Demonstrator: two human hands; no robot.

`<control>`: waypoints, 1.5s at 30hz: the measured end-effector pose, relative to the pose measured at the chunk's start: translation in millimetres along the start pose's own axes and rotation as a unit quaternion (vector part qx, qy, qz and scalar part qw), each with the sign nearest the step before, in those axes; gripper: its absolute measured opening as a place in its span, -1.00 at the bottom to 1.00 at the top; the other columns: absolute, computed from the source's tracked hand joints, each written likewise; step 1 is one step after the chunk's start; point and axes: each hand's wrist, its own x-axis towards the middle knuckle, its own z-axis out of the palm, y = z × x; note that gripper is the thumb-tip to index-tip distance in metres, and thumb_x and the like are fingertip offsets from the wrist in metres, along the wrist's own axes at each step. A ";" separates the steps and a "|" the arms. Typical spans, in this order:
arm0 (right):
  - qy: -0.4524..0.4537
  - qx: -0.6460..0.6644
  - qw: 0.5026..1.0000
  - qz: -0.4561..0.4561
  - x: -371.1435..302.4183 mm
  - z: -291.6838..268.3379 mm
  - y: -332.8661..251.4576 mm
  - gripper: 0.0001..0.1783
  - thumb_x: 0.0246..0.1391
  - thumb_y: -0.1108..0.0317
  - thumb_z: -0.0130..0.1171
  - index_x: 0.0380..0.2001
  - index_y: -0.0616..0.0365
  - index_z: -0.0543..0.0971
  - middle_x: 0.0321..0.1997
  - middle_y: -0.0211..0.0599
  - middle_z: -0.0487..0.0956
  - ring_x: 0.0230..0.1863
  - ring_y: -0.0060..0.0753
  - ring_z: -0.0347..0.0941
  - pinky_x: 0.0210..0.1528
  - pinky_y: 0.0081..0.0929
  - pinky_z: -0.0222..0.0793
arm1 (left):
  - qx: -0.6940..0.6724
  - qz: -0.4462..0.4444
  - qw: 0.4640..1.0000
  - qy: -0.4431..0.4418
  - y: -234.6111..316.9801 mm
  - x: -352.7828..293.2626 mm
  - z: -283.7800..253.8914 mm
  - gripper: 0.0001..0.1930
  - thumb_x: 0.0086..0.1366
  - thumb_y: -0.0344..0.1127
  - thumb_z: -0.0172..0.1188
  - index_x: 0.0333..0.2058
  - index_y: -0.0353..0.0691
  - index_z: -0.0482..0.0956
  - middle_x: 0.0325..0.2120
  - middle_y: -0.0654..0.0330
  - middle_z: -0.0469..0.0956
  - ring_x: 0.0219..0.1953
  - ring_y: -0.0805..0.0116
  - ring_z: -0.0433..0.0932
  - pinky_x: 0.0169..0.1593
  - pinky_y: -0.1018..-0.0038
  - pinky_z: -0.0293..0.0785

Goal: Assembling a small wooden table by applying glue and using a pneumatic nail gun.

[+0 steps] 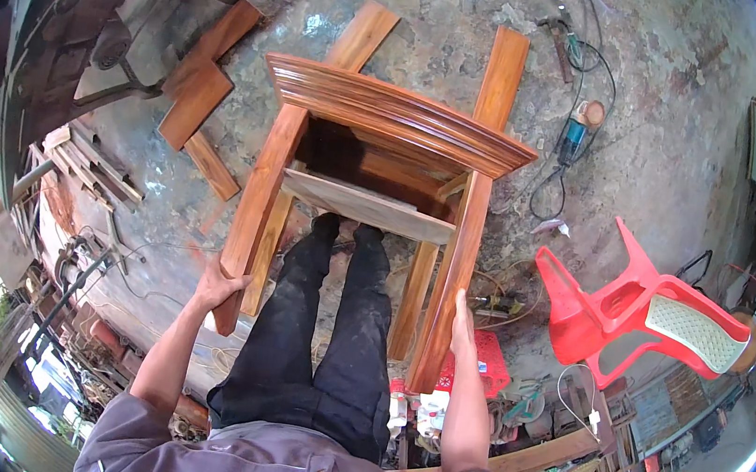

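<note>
A varnished reddish-brown wooden table frame (393, 117) lies with its moulded top edge away from me and its legs pointing back at me. Inside it are a dark hollow compartment and a paler, unvarnished rail (367, 206). My left hand (221, 285) is closed round the near end of the left leg (262, 194), fingers over its upper face. On the opposite side, my right hand (463, 327) grips the outer face of the right leg (454, 274); some of its fingers are hidden. My legs stand between the table's legs.
Loose varnished boards (198, 105) lie to the left. Two planks (501, 77) extend beyond the table's top. A hammer (559, 51) and a corded angle grinder (577, 133) rest on the floor at right. A red plastic chair (615, 308) lies tipped over nearby.
</note>
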 end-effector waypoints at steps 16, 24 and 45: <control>0.145 -0.265 0.953 0.005 46.5 46.0 -82.2 0.29 0.15 -0.67 -0.19 0.25 0.57 0.43 0.30 0.38 0.46 0.41 0.08 0.34 0.41 -0.21 0.19 | 0.039 0.056 0.992 0.104 -43.1 -9.5 42.3 -0.21 0.12 -0.23 0.43 0.27 -0.33 0.28 -0.05 -0.25 0.63 0.07 -0.13 0.64 0.13 0.11 0.54; 0.127 -0.318 0.935 -0.094 65.4 64.7 -136.4 0.28 0.14 -0.69 -0.16 0.07 0.62 0.56 0.05 0.27 0.63 0.15 -0.09 0.52 0.22 -0.23 0.35 | -0.109 -0.075 0.987 0.090 -75.2 -1.3 73.4 -0.26 0.36 -0.02 0.29 0.31 -0.44 0.31 0.11 -0.19 0.54 0.19 0.06 0.52 0.27 0.22 0.38; 0.125 -0.297 0.939 -0.121 77.4 36.8 -130.9 -0.01 0.11 -0.57 0.10 -0.19 0.36 0.70 -0.23 0.07 0.71 -0.11 -0.11 0.63 0.00 -0.21 0.46 | -0.311 -0.089 0.945 0.049 -21.1 182.6 46.5 -0.22 0.30 0.12 0.39 0.23 -0.46 0.46 0.07 0.08 0.58 0.01 0.30 0.59 0.12 0.37 0.51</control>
